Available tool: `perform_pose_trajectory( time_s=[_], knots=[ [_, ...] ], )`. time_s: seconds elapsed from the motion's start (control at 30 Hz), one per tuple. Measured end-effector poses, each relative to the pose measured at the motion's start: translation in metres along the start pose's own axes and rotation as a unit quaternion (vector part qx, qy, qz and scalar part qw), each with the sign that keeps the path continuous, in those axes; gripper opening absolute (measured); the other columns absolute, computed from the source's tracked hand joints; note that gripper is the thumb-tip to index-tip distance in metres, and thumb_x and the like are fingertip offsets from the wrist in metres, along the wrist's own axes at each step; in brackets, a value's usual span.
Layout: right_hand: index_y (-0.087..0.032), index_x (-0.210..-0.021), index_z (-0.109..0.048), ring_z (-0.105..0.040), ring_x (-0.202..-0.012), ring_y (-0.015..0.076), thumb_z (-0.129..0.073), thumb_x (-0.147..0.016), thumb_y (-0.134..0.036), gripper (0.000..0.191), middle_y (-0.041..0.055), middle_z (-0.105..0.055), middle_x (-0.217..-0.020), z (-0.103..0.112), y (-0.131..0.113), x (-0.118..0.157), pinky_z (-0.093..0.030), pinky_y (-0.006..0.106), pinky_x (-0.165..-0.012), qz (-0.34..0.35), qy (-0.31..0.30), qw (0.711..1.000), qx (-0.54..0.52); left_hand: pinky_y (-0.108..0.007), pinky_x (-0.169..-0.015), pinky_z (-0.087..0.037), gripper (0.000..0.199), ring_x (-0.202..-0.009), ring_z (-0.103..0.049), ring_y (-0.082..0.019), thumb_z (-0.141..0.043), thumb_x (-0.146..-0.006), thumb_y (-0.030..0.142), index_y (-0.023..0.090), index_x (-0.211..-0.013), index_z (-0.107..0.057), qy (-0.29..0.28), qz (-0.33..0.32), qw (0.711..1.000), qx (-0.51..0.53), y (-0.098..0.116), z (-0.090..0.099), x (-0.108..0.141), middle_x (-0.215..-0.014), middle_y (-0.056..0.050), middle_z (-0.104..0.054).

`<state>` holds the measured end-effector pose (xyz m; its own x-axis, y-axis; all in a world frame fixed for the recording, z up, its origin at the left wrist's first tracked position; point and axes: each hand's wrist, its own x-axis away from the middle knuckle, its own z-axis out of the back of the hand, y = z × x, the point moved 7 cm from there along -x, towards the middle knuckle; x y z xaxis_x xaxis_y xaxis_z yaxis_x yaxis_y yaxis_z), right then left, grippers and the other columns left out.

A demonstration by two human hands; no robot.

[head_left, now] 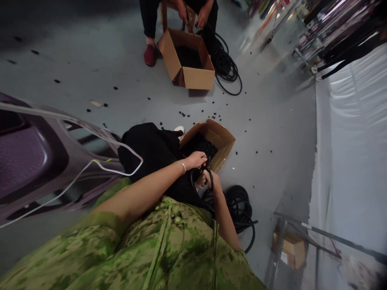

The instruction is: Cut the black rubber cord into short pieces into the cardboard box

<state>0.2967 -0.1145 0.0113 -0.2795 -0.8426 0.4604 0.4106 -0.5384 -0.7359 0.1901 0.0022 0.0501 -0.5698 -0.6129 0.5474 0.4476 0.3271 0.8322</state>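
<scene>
Head view: landmark, one open brown cardboard box [224, 155], small black pieces [208, 148] inside. Left hand [198, 160], bare, silver-toned bracelet: over the box's near side, grip pressed together, contents too small to tell. Right hand [211, 179], bare: just beside the box, fingers curled, black flexible tubing [211, 183] against it; cannot tell whether the grip is closed on it. Black tubing coil [238, 203]: grey floor [278, 121], right of the box. Second brown carton [199, 77]: beyond the box, before a seated person [204, 16].
</scene>
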Motion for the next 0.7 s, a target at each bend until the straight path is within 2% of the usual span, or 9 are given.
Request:
perform_pose_trajectory(
  time_s=[0.3,0.5,0.6,0.7],
  knots=[
    [-0.02,-0.064,-0.058,-0.055,-0.046,0.0134,-0.049,-0.083,-0.068,0.053,-0.0008,-0.057,-0.05,0.002,-0.004,0.003,-0.042,0.023,-0.048,-0.011,0.013,1.0,0.014,-0.016,-0.043,-0.032,0.019,-0.042,-0.044,-0.005,-0.054,-0.088,0.016,0.014,-0.07,-0.06,0.008,0.003,1.0,-0.02,0.0,0.003,0.0,-0.061,0.001,-0.061],
    [-0.022,-0.053,-0.054,-0.054,-0.046,0.0144,-0.047,-0.084,-0.067,0.056,-0.0004,-0.053,-0.043,0.007,-0.009,0.011,-0.039,0.023,-0.05,0.002,0.048,0.995,0.092,-0.016,-0.044,-0.033,0.017,-0.043,-0.045,-0.005,-0.053,-0.087,0.013,0.014,-0.072,-0.06,0.004,-0.002,1.0,-0.007,0.002,0.008,0.0,-0.06,0.002,-0.06],
    [-0.022,-0.049,-0.051,-0.054,-0.05,0.0155,-0.047,-0.085,-0.066,0.057,0.0004,-0.052,-0.042,0.008,-0.012,0.018,-0.039,0.023,-0.052,0.021,0.072,0.988,0.134,-0.016,-0.043,-0.032,0.016,-0.042,-0.043,-0.004,-0.058,-0.086,0.014,0.014,-0.07,-0.058,-0.014,0.017,1.0,0.02,0.001,0.004,0.001,-0.059,0.002,-0.06],
    [-0.021,-0.051,-0.055,-0.054,-0.052,0.0157,-0.047,-0.085,-0.065,0.057,0.0011,-0.053,-0.043,0.005,-0.011,0.022,-0.038,0.024,-0.053,0.027,0.103,0.982,0.158,-0.016,-0.042,-0.031,0.021,-0.041,-0.041,-0.004,-0.061,-0.086,0.016,0.013,-0.066,-0.056,-0.014,0.051,0.997,0.059,-0.001,0.001,0.002,-0.059,0.001,-0.06]
  ],
)
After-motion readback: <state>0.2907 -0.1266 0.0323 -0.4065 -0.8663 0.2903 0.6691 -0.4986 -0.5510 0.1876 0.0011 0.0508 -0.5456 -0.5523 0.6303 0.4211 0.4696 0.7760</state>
